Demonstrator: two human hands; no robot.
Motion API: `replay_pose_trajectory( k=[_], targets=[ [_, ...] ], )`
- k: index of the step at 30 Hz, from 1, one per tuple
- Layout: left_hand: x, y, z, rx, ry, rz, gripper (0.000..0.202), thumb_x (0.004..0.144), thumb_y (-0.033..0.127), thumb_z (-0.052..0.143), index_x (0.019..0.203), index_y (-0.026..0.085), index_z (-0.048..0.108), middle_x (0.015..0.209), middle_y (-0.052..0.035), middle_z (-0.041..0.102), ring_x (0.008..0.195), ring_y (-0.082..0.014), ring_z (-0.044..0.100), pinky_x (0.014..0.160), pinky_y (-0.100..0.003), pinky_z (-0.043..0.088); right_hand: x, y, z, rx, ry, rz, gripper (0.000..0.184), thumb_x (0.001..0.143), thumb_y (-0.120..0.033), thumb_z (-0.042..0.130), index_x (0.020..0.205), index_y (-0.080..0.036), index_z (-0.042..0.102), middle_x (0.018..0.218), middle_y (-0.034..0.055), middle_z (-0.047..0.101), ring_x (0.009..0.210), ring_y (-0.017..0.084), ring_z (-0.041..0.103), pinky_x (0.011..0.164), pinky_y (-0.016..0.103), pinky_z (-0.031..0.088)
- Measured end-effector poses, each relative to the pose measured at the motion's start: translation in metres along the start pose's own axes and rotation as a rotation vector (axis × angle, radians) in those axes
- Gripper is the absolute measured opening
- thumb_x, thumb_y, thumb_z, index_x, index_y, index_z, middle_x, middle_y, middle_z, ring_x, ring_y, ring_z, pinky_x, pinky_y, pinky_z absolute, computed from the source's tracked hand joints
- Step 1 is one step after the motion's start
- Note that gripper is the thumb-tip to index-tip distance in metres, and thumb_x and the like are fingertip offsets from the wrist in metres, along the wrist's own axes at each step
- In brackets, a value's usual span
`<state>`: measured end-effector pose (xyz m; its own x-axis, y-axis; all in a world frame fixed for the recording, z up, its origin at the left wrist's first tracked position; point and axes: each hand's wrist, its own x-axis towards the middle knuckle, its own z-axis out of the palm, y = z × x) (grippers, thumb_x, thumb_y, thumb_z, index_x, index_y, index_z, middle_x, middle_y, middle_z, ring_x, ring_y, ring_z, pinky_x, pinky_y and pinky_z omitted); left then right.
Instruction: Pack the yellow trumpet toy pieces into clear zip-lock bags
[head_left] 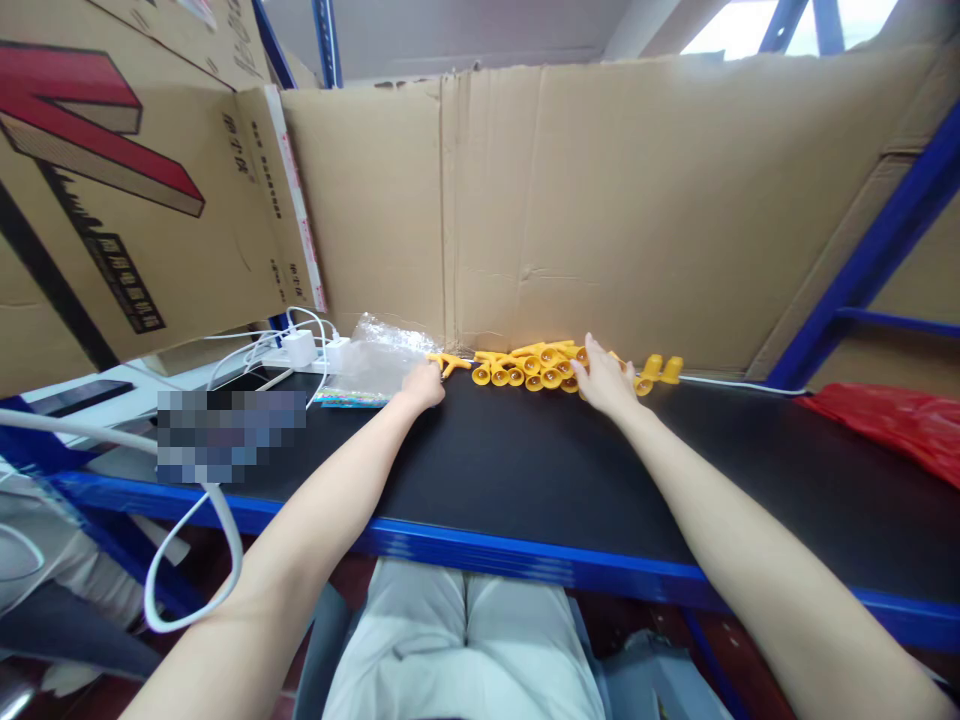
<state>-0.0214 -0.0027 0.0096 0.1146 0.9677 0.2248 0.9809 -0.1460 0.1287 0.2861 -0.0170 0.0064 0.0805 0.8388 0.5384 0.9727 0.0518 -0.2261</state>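
Observation:
Several small yellow plastic parts (525,368) lie in a row on the black worktop (525,470), against the cardboard wall. My right hand (607,382) rests on the right part of the row with its fingers stretched out over the pieces. My left hand (424,385) is curled at the row's left end, beside a yellow T-shaped piece (450,362) and the edge of a clear plastic bag (379,360). Whether the left fingers hold anything is hidden.
A cardboard wall (600,200) backs the bench. A white charger with cables (300,348) and a phone (79,396) lie at the left. A red plastic bag (892,420) sits at the right. Blue shelf uprights (877,250) frame the bench.

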Motion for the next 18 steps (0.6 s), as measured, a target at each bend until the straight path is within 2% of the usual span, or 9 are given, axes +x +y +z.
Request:
replay_pose_trajectory(
  k=[6, 10, 14, 18],
  targets=[
    [0.0024, -0.0038, 0.0047, 0.001, -0.061, -0.014, 0.051, 0.074, 0.013, 0.049, 0.125, 0.012, 0.045, 0.129, -0.0185, 0.047, 0.119, -0.0290, 0.045, 0.092, -0.035, 0.042, 0.0009, -0.0024, -0.0036, -0.046, 0.013, -0.007, 0.061, 0.090, -0.043, 0.023, 0.145, -0.018, 0.016, 0.148, 0.0103, 0.024, 0.132, 0.027, 0.029, 0.104, 0.061, 0.018],
    [0.0042, -0.0049, 0.0089, -0.003, -0.140, 0.037, 0.057, 0.074, 0.013, 0.047, 0.130, 0.018, 0.043, 0.137, -0.0155, 0.041, 0.124, -0.0315, 0.039, 0.096, -0.044, 0.038, 0.0016, -0.0025, -0.0065, -0.025, 0.031, 0.002, 0.059, 0.090, -0.044, 0.023, 0.144, -0.019, 0.021, 0.148, 0.0102, 0.025, 0.131, 0.028, 0.030, 0.103, 0.061, 0.019],
    [0.0046, -0.0040, 0.0088, -0.034, -0.153, 0.070, 0.056, 0.073, 0.011, 0.046, 0.128, 0.022, 0.047, 0.133, -0.0128, 0.047, 0.123, -0.0312, 0.041, 0.096, -0.049, 0.036, 0.0015, -0.0030, -0.0088, -0.014, 0.040, 0.011, 0.058, 0.090, -0.044, 0.024, 0.143, -0.019, 0.025, 0.147, 0.0105, 0.026, 0.131, 0.028, 0.031, 0.103, 0.060, 0.021],
    [0.0037, -0.0008, 0.0080, -0.065, -0.108, 0.154, 0.044, 0.073, 0.010, 0.046, 0.113, 0.022, 0.060, 0.121, -0.0097, 0.058, 0.115, -0.0284, 0.049, 0.093, -0.044, 0.040, 0.0012, -0.0037, -0.0097, -0.003, 0.033, 0.015, 0.057, 0.091, -0.043, 0.024, 0.141, -0.018, 0.028, 0.147, 0.0103, 0.026, 0.131, 0.027, 0.031, 0.104, 0.058, 0.020]
  ],
)
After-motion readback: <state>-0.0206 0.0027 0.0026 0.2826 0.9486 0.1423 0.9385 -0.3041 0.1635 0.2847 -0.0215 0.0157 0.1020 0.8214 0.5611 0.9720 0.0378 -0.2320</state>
